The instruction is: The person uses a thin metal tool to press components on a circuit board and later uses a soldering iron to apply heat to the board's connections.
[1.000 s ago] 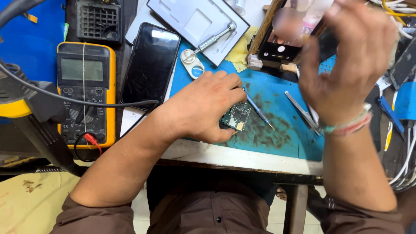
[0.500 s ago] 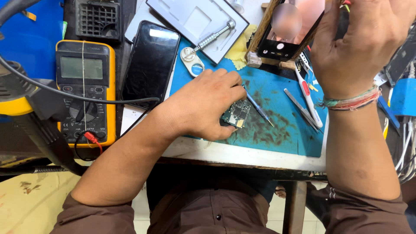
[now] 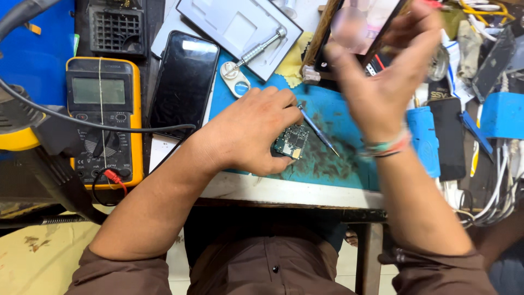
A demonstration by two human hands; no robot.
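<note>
From the head view, a blue work mat (image 3: 349, 158) covered a crowded bench, with a yellow multimeter (image 3: 103, 120) and a dark phone (image 3: 183, 82) at the left. The left hand (image 3: 251, 131) pressed on a small circuit board (image 3: 291, 142), fingers curled around it, a thin probe (image 3: 319, 131) just beside. The right hand (image 3: 387, 82) was raised, fingers spread wide, holding nothing.

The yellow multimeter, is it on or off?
Looks off: the multimeter has a blank grey display, no digits showing. Its dial position is too small to tell.

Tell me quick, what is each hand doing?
Left hand: pressing down on the circuit board, fingers curled.
Right hand: raised, open, holding nothing.
</note>
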